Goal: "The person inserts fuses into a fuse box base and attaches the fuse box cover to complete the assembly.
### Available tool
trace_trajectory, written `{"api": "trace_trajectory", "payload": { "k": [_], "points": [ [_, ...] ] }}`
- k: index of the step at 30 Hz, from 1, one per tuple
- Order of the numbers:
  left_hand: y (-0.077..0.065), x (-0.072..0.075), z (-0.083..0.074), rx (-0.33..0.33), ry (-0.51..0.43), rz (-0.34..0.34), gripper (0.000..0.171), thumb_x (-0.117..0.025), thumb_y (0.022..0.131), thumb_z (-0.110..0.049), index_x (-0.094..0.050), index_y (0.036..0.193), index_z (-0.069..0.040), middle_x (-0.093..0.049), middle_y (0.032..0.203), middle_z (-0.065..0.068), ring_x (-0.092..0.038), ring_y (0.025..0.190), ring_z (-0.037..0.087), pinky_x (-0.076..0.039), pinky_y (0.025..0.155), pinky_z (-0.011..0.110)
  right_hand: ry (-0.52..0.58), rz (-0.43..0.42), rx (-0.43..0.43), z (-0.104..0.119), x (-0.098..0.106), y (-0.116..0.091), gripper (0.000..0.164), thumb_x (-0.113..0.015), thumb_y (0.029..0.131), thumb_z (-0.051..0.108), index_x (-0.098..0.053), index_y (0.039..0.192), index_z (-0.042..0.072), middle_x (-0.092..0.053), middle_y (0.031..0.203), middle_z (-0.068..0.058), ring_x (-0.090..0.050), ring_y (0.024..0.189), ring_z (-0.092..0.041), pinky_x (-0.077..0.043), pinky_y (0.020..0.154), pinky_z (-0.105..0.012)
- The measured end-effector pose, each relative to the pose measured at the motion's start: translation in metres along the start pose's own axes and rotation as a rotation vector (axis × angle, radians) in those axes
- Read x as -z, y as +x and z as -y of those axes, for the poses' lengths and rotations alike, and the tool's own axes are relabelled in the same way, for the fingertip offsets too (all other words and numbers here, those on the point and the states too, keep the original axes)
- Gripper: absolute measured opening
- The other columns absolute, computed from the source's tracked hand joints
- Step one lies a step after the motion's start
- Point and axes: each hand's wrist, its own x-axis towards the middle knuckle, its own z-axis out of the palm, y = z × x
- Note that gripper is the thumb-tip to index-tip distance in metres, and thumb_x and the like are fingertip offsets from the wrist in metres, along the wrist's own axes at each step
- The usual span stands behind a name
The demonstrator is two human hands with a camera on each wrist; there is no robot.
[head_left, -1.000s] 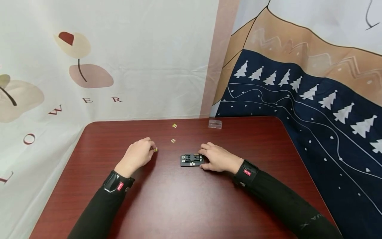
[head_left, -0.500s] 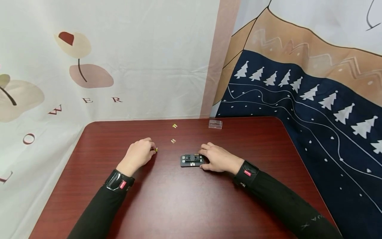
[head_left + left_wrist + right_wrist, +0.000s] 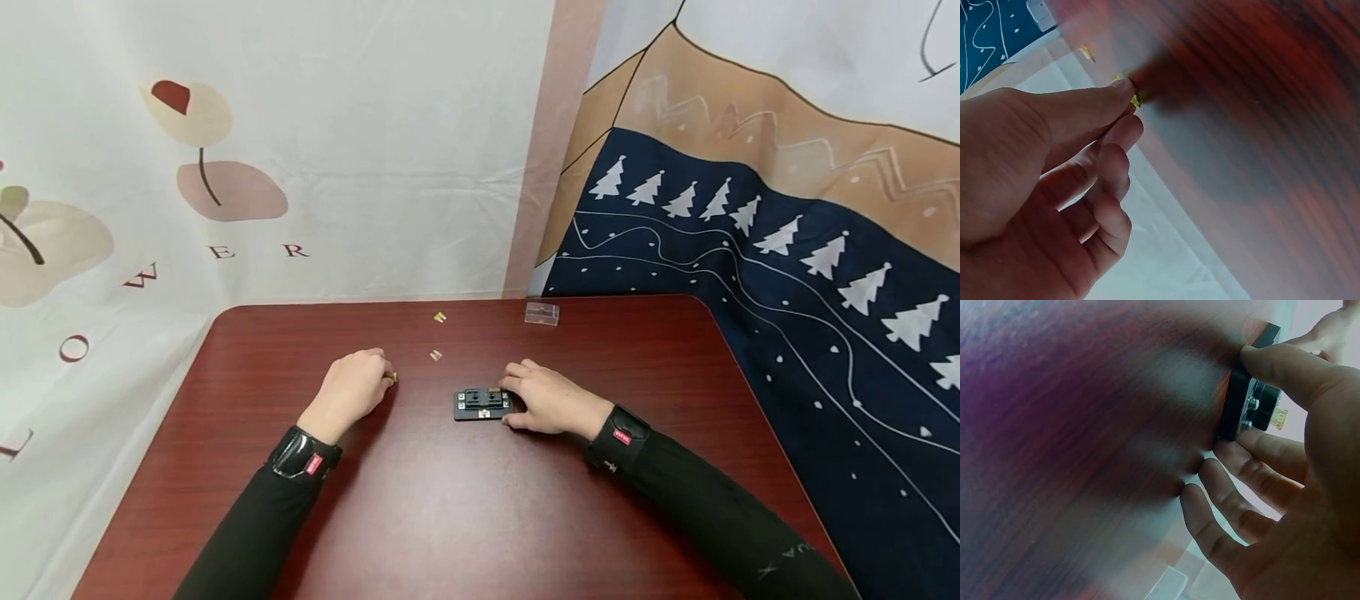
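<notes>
Between thumb and fingertips, my left hand [image 3: 348,392] pinches a small yellow blade fuse [image 3: 1135,101] close over the table, left of the middle. Only the fuse's edges show past the thumb. My right hand [image 3: 551,400] grips the right end of a black fuse block [image 3: 478,406], thumb along the near edge and fingers at the far one. Silver screw terminals [image 3: 1252,405] sit on the block. A yellow blade fuse [image 3: 1279,418] stands out of its top near the right hand's fingers. The block lies flat on the table.
Two loose yellow pieces lie between and beyond the hands, a nearer blade fuse [image 3: 436,355] and a farther one [image 3: 439,317]. A clear plastic cover [image 3: 542,313] rests at the back edge of the reddish-brown table [image 3: 465,517]. Printed cloths [image 3: 405,167] hang behind.
The left wrist and forearm have shifted slightly to the right, the fuse still pinched in the fingertips. The right hand and the fuse block have stayed in place.
</notes>
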Motion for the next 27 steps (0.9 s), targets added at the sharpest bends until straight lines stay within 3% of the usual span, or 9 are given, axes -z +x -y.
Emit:
{"api": "trace_trajectory", "payload": {
  "k": [12,27],
  "points": [
    [-0.0032,0.0011,-0.0018,-0.039,0.019,-0.021,0.005,-0.083,0.094,-0.013,-0.088,0.096,-0.012,-0.079,0.097,0.005,-0.080,0.095,0.031,-0.065,0.083,0.052,-0.001,-0.003,0.005,0.0003,-0.0018,0.0003,0.052,-0.085,0.096,0.042,-0.074,0.137,0.012,-0.065,0.119,0.000,-0.055,0.107,-0.017,-0.055,0.095,-0.038],
    [-0.0029,0.0048,-0.0052,-0.082,0.030,-0.083,0.007,-0.078,0.100,-0.013,-0.083,0.098,-0.009,-0.069,0.092,0.006,-0.079,0.087,0.036,-0.065,0.076,0.053,-0.007,-0.004,-0.006,-0.0023,-0.0030,0.0005,0.052,-0.084,0.097,0.042,-0.074,0.137,0.011,-0.064,0.119,0.001,-0.055,0.108,-0.017,-0.055,0.095,-0.038]
  ]
}}
